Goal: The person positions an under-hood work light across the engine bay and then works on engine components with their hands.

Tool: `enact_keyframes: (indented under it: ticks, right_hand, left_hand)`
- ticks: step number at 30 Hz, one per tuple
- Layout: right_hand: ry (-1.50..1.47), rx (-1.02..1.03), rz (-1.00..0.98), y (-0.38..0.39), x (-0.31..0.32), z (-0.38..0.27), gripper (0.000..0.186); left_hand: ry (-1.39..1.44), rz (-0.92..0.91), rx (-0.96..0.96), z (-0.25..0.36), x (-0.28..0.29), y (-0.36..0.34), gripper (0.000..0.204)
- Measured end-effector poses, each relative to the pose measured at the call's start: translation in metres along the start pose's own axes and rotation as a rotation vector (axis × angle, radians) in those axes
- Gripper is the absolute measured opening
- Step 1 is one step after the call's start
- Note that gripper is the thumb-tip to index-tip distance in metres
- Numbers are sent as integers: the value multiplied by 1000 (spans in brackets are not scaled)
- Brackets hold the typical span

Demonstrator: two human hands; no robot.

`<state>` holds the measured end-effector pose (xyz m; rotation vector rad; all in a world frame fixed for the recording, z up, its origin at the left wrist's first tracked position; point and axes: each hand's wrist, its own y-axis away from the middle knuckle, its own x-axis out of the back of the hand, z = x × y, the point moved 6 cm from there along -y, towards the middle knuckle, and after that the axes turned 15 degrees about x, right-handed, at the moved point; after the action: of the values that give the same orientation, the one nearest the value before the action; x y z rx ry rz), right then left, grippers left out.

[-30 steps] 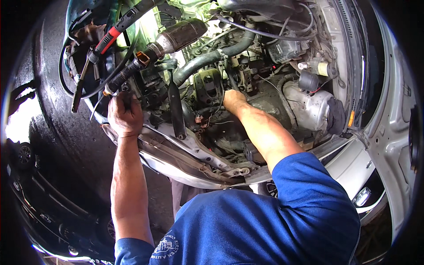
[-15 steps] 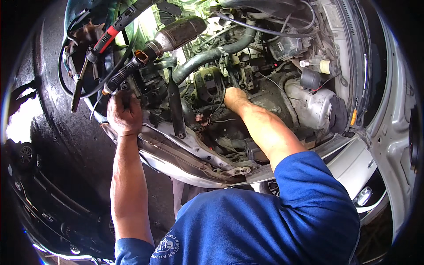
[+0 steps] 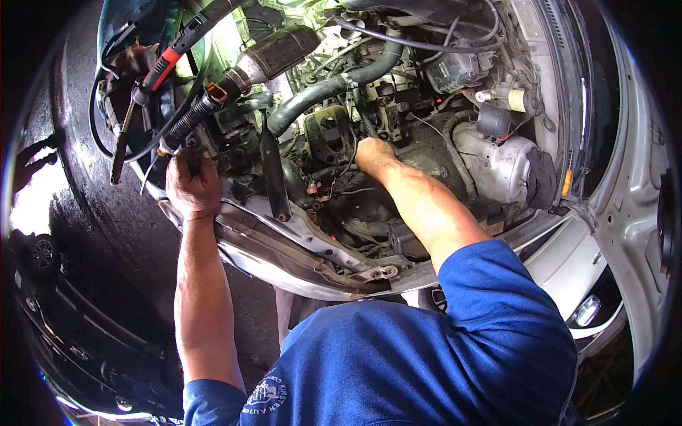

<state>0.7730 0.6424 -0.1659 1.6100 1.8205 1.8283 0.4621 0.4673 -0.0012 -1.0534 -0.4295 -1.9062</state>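
Observation:
I lean over an open car engine bay. My left hand (image 3: 192,186) is closed in a fist around a dark part at the bay's left edge, just below a corrugated black cable (image 3: 190,121). My right hand (image 3: 373,155) reaches deep into the middle of the bay, beside a dark bracket (image 3: 327,136) and under a thick black hose (image 3: 320,96). Its fingers curl down among wires and parts and are hidden, so what they touch cannot be told.
A red-and-black handled tool (image 3: 165,65) and a rusty cylinder (image 3: 273,55) lie at the upper left. A pale metal housing (image 3: 497,165) sits at the right. The bent front crossmember (image 3: 298,245) runs below my hands. A wet dark floor (image 3: 92,234) lies on the left.
Both hands stay almost where they were. The right hand has shifted slightly within the bay's middle.

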Motion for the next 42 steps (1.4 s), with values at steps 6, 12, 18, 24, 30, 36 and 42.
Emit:
enact_keyframes:
  ticks: [6, 12, 18, 24, 30, 36, 42]
  right_hand:
    - [-37, 67, 100, -7, -6, 9, 21]
    - [15, -5, 120, 3, -3, 10, 20]
    - [34, 83, 52, -7, -9, 20, 25]
    - [302, 320, 49, 24, -4, 7, 28]
    - [495, 434, -90, 36, -7, -3, 34]
    - [446, 397, -162, 39, -13, -1, 42]
    - [436, 412, -78, 38, -18, 0, 39]
  left_hand:
    - [-20, 0, -40, -5, 0, -2, 24]
    - [-80, -10, -5, -1, -1, -3, 26]
    - [-46, -22, -30, 2, 1, -5, 29]
    - [-43, 2, -22, 1, 4, -1, 30]
    - [-41, -4, 8, 1, 1, -2, 29]
    - [-59, 24, -26, 4, 0, -2, 26]
    - [-25, 21, -18, 3, 0, -3, 28]
